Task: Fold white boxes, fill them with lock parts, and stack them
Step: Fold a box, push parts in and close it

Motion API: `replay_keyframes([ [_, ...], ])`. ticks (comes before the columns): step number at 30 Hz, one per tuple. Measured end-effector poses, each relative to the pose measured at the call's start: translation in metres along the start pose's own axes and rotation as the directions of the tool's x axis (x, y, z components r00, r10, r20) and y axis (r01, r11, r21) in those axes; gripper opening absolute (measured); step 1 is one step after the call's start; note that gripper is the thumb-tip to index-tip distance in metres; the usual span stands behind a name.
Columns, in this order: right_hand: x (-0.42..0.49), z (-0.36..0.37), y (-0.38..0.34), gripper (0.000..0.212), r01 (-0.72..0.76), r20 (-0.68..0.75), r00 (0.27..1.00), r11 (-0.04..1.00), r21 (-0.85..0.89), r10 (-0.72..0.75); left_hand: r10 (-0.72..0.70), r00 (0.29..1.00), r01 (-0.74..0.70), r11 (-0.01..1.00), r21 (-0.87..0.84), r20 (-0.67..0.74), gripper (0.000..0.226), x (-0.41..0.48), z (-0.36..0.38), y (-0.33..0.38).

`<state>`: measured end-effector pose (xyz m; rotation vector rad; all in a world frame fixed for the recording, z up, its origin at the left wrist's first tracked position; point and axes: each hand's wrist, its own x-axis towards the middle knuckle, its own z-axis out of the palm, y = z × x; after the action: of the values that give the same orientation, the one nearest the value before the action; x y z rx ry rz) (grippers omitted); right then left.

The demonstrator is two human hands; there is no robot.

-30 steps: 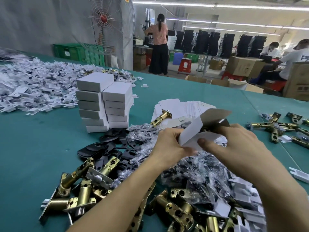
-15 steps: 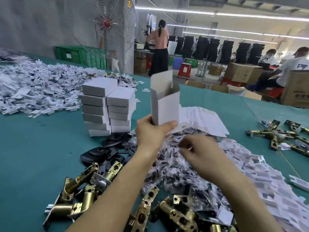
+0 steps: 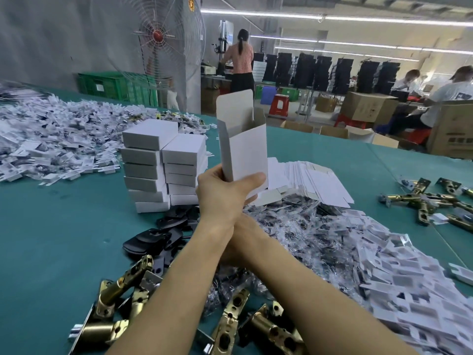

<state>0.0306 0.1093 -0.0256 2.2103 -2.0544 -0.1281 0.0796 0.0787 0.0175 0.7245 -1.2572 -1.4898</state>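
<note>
White box (image 3: 243, 147) is held upright above the middle of the green table (image 3: 51, 239), its top flap raised and its mouth open. It is gripped at its lower end by the left hand (image 3: 222, 196), thumb laid across the near face, fingers wrapped round the back.

Right hand (image 3: 244, 235) is seen only in part. It is crossed beneath the left wrist and lowered onto the clear bagged parts (image 3: 294, 239); its fingers are hidden, so grip cannot be told.

Noted on the table:
- Two stacks of closed white boxes (image 3: 163, 162), side by side and touching, left of the held box.
- Flat box blanks (image 3: 312, 180), fanned out just right of the held box, behind the bags.
- Black plates (image 3: 156, 237), piled near the foot of the stacks.
- Brass latches (image 3: 122, 290), heaped at the near edge, under both forearms.
- More brass latches (image 3: 422, 198), scattered at far right, well apart from the hands.
- White carded packets (image 3: 409, 278), spread along the near right.
- A larger heap of packets (image 3: 51, 139), at far left.

A wire-guarded fan (image 3: 156, 39) is seen beyond the far edge.
</note>
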Motion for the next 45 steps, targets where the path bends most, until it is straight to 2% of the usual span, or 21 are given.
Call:
replay_keyframes([
  [1,0.001,0.001,0.0,0.036,0.032,-0.008,0.999,0.999,-0.017,-0.032,-0.004,1.0,0.004,1.0,-0.003,0.006,0.029,-0.001,0.0,0.001],
  [2,0.0,-0.001,-0.004,0.036,0.018,-0.079,0.997,0.999,0.033,-0.015,-0.006,1.0,0.006,1.0,-0.008,0.013,0.029,-0.001,0.0,0.001],
  [4,-0.001,0.003,-0.013,0.037,-0.032,-0.213,0.973,0.965,0.259,0.09,-0.001,1.0,0.001,1.0,-0.017,0.025,0.028,-0.002,0.001,0.002],
  [5,-0.001,0.003,-0.015,0.036,0.031,-0.196,0.98,0.972,0.234,0.015,0.005,1.0,-0.005,1.0,-0.021,0.027,0.028,-0.002,0.001,0.003],
  [6,-0.002,-0.001,-0.017,0.029,0.102,-0.098,0.991,0.988,0.112,-0.092,0.012,1.0,-0.011,1.0,-0.026,0.027,0.028,-0.002,0.0,0.004],
  [7,-0.002,-0.002,-0.019,0.019,0.085,-0.003,0.996,0.996,0.024,-0.085,0.02,1.0,-0.019,0.999,-0.032,0.023,0.027,-0.002,0.0,0.004],
  [9,-0.005,-0.009,-0.018,0.007,-0.062,0.012,0.998,0.998,0.011,0.061,0.039,0.999,-0.039,0.998,-0.047,0.011,0.027,-0.002,0.0,0.006],
  [11,-0.007,-0.005,-0.011,0.01,-0.195,-0.04,0.976,0.946,0.26,0.212,0.073,0.997,-0.072,0.995,-0.069,0.011,0.025,-0.004,0.001,0.008],
  [14,-0.013,-0.006,0.003,0.01,-0.175,-0.145,0.926,0.739,0.65,0.348,0.146,0.989,-0.143,0.984,-0.101,0.02,0.024,-0.008,0.004,0.009],
  [17,-0.033,-0.017,0.026,0.031,-0.169,-0.143,0.819,0.471,0.866,0.556,0.213,0.976,-0.208,0.974,-0.088,0.052,0.025,-0.012,0.007,0.008],
  [19,-0.051,-0.018,0.045,0.022,-0.145,-0.088,0.712,0.268,0.952,0.696,0.224,0.971,-0.215,0.972,-0.098,0.083,0.026,-0.012,0.008,0.006],
  [20,-0.062,-0.018,0.054,0.024,-0.115,-0.067,0.643,0.182,0.977,0.763,0.223,0.969,-0.212,0.972,-0.104,0.107,0.026,-0.012,0.008,0.003],
  [22,-0.089,-0.02,0.069,0.028,-0.015,-0.082,0.486,0.103,0.995,0.87,0.217,0.963,-0.205,0.974,-0.093,0.159,0.027,-0.012,0.009,-0.002],
  [24,-0.115,-0.026,0.076,0.033,0.097,-0.179,0.329,0.155,0.983,0.927,0.226,0.953,-0.22,0.974,-0.05,0.201,0.029,-0.013,0.01,-0.008],
  [26,-0.134,-0.041,0.076,0.03,0.223,-0.347,0.228,0.298,0.928,0.91,0.246,0.939,-0.257,0.966,0.014,0.241,0.03,-0.016,0.01,-0.014],
  [30,-0.152,-0.073,0.069,0.026,0.235,-0.73,0.156,0.693,0.682,0.665,0.279,0.91,-0.335,0.93,0.148,0.307,0.028,-0.022,0.011,-0.028],
  [32,-0.157,-0.083,0.064,0.026,0.16,-0.824,0.199,0.812,0.561,0.53,0.283,0.908,-0.343,0.926,0.161,0.309,0.028,-0.025,0.013,-0.031],
  [35,-0.161,-0.089,0.057,0.023,0.09,-0.863,0.338,0.9,0.427,0.376,0.288,0.901,-0.354,0.921,0.165,0.324,0.027,-0.026,0.015,-0.034],
  [37,-0.161,-0.091,0.054,0.019,0.061,-0.856,0.413,0.929,0.366,0.31,0.296,0.891,-0.377,0.905,0.196,0.345,0.03,-0.025,0.015,-0.036],
  [41,-0.158,-0.091,0.051,0.014,0.025,-0.842,0.488,0.961,0.277,0.23,0.345,0.843,-0.472,0.841,0.263,0.412,0.026,-0.026,0.015,-0.039],
  [45,-0.156,-0.087,0.054,0.015,0.038,-0.797,0.563,0.956,0.289,0.219,0.347,0.823,-0.487,0.838,0.244,0.45,0.028,-0.026,0.016,-0.041],
])
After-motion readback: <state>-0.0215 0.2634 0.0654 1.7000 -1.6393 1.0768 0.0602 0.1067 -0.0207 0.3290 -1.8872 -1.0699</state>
